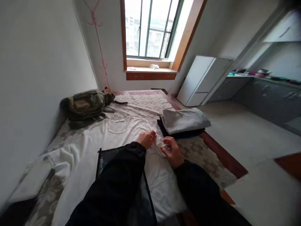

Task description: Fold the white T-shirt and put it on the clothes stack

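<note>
1. fingers: the left hand [146, 138] and right hand [172, 152] are both closed in a pinch on the short sleeve of a white soft-cotton t-shirt [110, 135]; the sleeve sits bunched between the two hands.
2. position: the t-shirt lies spread flat on the bed, neckline toward the window, its body running under both black sleeves.
3. step in hand, as judged: sleeve fold, early in folding the garment. the next move likely calls for drawing the sleeve inward over the chest and pressing the crease flat.
4. materials: the shirt fabric is thin, limp and lightly wrinkled; it should hold a crease only when smoothed.
5. adjacent items: a folded grey garment on a dark stack [184, 121] lies just beside the right hand; a black mesh zip pouch [105, 157] rests on the shirt; an olive canvas backpack [87, 105] sits by the wall on the pale lace-pattern bedcover [141, 105].
</note>
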Tool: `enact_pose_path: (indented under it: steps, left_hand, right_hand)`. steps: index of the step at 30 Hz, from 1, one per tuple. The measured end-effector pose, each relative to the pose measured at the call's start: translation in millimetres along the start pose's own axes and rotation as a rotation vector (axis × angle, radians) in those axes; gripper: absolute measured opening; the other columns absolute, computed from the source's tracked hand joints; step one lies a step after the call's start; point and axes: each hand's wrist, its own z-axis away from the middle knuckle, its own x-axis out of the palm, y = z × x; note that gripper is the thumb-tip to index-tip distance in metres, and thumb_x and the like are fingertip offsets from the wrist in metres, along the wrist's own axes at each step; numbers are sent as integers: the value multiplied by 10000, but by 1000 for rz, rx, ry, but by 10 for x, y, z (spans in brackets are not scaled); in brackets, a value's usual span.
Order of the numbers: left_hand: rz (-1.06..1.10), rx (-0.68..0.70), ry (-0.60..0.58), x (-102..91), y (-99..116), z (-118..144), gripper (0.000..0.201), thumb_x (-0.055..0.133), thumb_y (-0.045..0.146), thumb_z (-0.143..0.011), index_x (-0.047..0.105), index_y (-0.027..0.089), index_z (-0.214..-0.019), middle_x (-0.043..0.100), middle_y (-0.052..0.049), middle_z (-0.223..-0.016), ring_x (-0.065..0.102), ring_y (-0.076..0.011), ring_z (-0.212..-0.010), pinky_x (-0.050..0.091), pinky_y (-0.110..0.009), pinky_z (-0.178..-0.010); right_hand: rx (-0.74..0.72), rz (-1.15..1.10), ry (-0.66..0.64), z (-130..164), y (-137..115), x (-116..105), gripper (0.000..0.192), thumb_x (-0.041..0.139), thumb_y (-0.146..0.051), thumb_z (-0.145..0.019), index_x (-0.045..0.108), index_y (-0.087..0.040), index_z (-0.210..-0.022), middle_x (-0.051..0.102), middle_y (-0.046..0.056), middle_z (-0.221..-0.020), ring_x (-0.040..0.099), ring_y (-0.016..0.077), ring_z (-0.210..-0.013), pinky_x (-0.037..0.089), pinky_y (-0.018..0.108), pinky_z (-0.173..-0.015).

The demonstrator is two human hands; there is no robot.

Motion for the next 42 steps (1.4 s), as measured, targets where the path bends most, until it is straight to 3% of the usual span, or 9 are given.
enact_pose_path:
  steps: [9, 13, 18, 21, 27, 33, 37, 39, 42]
  left_hand:
    - [93, -53, 43, -31, -49, 4, 171, 446, 329, -1009, 590, 245, -1046, 752, -11, -907, 695, -181, -797, 493, -271, -700]
    - [136, -61, 49, -34, -75, -1, 147, 453, 309, -1002, 584, 247, -1028, 755, 0, -879, 702, -174, -785, 493, -261, -681]
    - [149, -55, 44, -20, -77, 5, 132, 502, 331, -982, 605, 254, -1012, 752, 4, -875, 707, -180, -794, 501, -271, -708]
    - [162, -51, 43, -8, -85, 0, 135, 504, 340, -983, 603, 255, -1015, 755, 1, -910, 718, -177, -846, 513, -264, -726]
    - [159, -47, 34, 13, -104, -17, 143, 518, 366, -974, 611, 261, -1000, 757, 5, -920, 725, -182, -869, 538, -273, -755]
    - [149, -20, 20, 3, -98, -9, 168, 505, 375, -983, 627, 265, -1016, 761, -1, -951, 724, -184, -863, 545, -280, -773]
    - [159, 14, 5, -4, -90, 6, 203, 469, 371, -1004, 619, 272, -1098, 762, 2, -971, 723, -180, -859, 548, -287, -780]
    - [174, 37, -1, 0, -85, 12, 224, 488, 353, -997, 584, 278, -1185, 764, 7, -999, 722, -178, -876, 549, -298, -803]
    - [210, 82, 20, 16, -85, 16, 397, 562, 292, -945, 475, 269, -1332, 756, -11, -1089, 713, -193, -957, 545, -339, -869]
  right_hand:
    - [126, 25, -58, 16, 42, 37, 313, 643, -328, -876, 595, -220, -1165, 690, 88, -1107, 681, 247, -985, 567, 394, -847]
    - [1, 46, -102, 8, 28, 19, 333, 639, -307, -879, 620, -233, -1204, 655, 109, -1276, 635, 278, -1184, 526, 439, -1004]
    - [-79, 90, -188, -3, 14, 2, 417, 642, -301, -894, 628, -250, -1307, 484, 123, -1534, 493, 305, -1404, 426, 479, -1157]
    - [-93, 112, -205, 3, 31, 10, 428, 631, -287, -904, 611, -250, -1330, 464, 124, -1551, 463, 296, -1432, 412, 481, -1172]
    - [-138, 192, -162, 28, 47, 31, 297, 632, -265, -885, 617, -235, -1181, 546, 136, -1479, 421, 315, -1459, 412, 530, -1158]
    - [-227, 389, -261, 22, 18, 12, 566, 629, -274, -906, 508, -293, -1459, 537, 80, -1523, 214, 365, -1553, 112, 707, -1225]
    - [-221, 308, -276, -15, 59, 0, 602, 609, -268, -919, 487, -280, -1509, 468, 89, -1580, 296, 326, -1531, 284, 592, -1233]
    - [-170, 227, -218, -29, 82, 0, 655, 597, -271, -927, 422, -245, -1557, 428, 113, -1602, 380, 296, -1494, 372, 513, -1213]
    - [-111, 182, -69, -36, 100, -1, 645, 583, -281, -931, 429, -241, -1556, 433, 110, -1594, 419, 294, -1469, 366, 496, -1225]
